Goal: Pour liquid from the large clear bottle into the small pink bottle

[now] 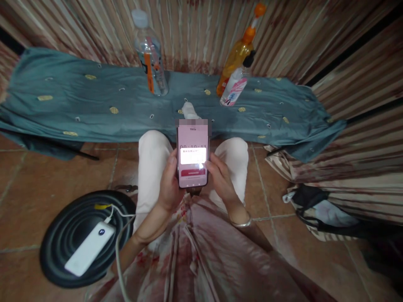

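Upright above my lap is a smartphone [192, 180] with a lit pink screen, a timer and a white pop-up box on it. My left hand [170, 180] is closed round its left edge, thumb along the side. At the right edge, my right hand [222, 176] also grips the phone, its thumb at the lower right corner of the pop-up. The fingers behind the phone are hidden. Just beyond its top, a small crumpled white thing [190, 110] lies on the teal patterned cloth [126, 121]; its kind is unclear.
On the cloth-covered table stand a clear bottle [151, 63], an orange pump bottle [234, 58] and a smaller clear bottle [236, 86]. A white power bank [90, 249] with a cable rests on a round black stool [53, 251]. Dark fabric [311, 197] lies at right, near the curtain [362, 167].
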A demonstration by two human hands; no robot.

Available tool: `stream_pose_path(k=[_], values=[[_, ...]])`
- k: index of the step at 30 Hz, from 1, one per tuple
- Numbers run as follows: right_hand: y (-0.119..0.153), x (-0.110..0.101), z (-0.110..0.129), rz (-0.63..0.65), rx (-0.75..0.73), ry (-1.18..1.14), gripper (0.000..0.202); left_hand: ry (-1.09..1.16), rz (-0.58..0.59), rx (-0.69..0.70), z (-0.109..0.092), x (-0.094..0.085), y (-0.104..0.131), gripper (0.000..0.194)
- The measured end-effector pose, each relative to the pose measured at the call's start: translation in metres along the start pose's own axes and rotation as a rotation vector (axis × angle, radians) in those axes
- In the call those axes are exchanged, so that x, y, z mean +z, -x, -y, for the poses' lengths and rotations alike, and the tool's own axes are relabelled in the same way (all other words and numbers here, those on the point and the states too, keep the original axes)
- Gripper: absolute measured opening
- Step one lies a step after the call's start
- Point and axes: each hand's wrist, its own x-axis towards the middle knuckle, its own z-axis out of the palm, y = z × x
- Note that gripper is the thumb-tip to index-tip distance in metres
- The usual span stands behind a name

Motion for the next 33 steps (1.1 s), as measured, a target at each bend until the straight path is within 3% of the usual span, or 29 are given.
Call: stream_pose_path(k=[27, 33], values=[[0.005, 0.005, 0.005, -0.001, 0.011, -0.015, 0.036, -0.029, -0.036, -0.031, 0.002, 0.003, 0.001, 0.051], [0.008, 0.005, 0.006, -0.018, 0.029, -0.013, 0.035, -0.037, 0.002, -0.045, 0.004, 0.002, 0.002, 0.051]])
